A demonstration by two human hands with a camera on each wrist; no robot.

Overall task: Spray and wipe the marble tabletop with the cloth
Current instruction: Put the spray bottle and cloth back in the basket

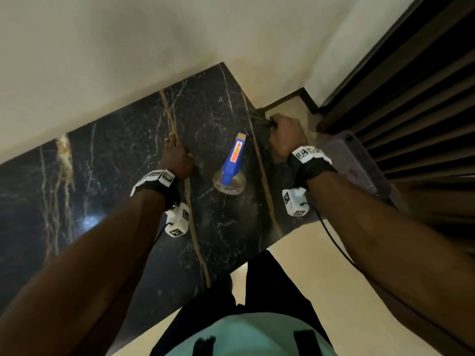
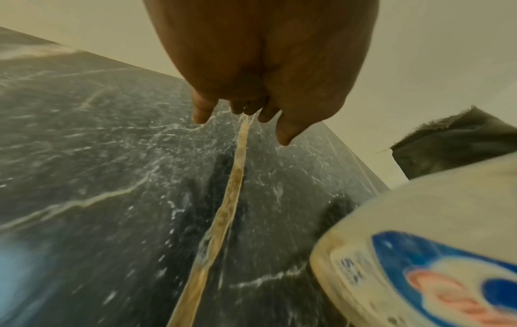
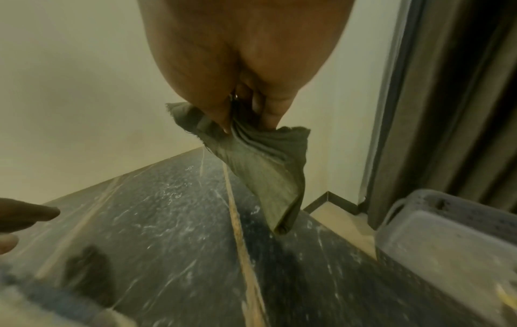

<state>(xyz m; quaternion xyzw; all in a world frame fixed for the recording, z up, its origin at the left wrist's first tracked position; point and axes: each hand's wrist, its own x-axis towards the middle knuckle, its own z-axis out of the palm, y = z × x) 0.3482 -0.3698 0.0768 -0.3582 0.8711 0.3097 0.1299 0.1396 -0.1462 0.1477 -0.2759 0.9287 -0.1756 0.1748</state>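
spray bottle (image 1: 229, 173) stands on the table (image 1: 108, 140) between both hands, at 3 o'clock of the left hand (image 1: 177, 158) (fingers loose, empty); right hand (image 1: 286, 136) fingers pinch the cloth (image 3: 263, 168).

spray bottle (image 1: 229, 167) on tabletop (image 1: 123, 140), between hands
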